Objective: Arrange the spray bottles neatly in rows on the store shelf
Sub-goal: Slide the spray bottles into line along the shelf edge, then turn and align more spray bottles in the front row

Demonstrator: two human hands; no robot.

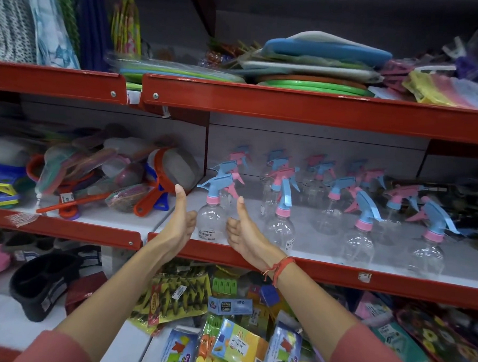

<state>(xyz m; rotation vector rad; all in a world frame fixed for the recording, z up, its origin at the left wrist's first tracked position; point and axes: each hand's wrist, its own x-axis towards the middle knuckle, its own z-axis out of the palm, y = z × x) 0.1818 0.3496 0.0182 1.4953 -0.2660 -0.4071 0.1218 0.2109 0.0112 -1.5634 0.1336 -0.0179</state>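
Observation:
Several clear spray bottles with blue and pink trigger heads stand in rows on the white middle shelf (pixel 326 240). The front-left bottle (pixel 212 221) has a blue trigger, a pink collar and a barcode label. My left hand (pixel 180 222) is just left of it and my right hand (pixel 243 232) just right of it. Both hands have the fingers curled in and the thumb pointing up, and neither grips the bottle. Further bottles stand in the front row at the middle (pixel 281 227), right (pixel 360 242) and far right (pixel 429 251).
A red shelf lip (pixel 338 274) runs under my wrists. Strainers and brushes (pixel 160 174) are piled on the shelf section to the left. Packaged goods (pixel 235 344) fill the shelf below. Flat mats and bags (pixel 315 68) lie on the shelf above.

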